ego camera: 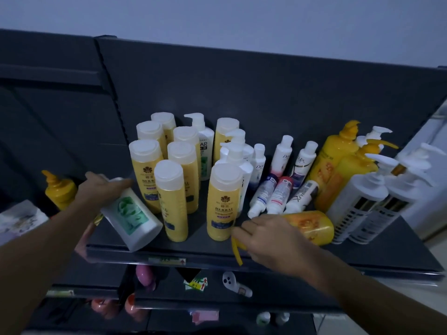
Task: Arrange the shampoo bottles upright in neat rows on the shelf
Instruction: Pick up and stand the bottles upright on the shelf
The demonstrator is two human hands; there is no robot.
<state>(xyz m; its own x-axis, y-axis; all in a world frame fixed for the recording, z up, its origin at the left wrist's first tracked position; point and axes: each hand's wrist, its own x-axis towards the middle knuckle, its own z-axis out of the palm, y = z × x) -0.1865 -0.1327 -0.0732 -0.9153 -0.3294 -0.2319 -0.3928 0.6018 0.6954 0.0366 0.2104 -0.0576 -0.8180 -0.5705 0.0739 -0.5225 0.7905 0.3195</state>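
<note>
My left hand [101,189] grips the top of a white bottle with a green label [131,213], tilted at the left front of the dark shelf [217,256]. My right hand [268,235] closes on the pump end of a yellow pump bottle [309,226] lying on its side at the front. Between the hands, several yellow flip-cap shampoo bottles [221,201] stand upright in rows, with white pump bottles [235,155] behind them. Three small white bottles [278,197] lie flat in the middle; others [281,153] stand behind.
Large yellow pump bottles [338,151] and white pump bottles [362,197] stand at the right. A yellow pump bottle [60,189] stands on the neighbouring shelf at left. Lower shelves hold pink bottles [145,276] and a white object [232,281]. The dark back panel [266,93] rises behind.
</note>
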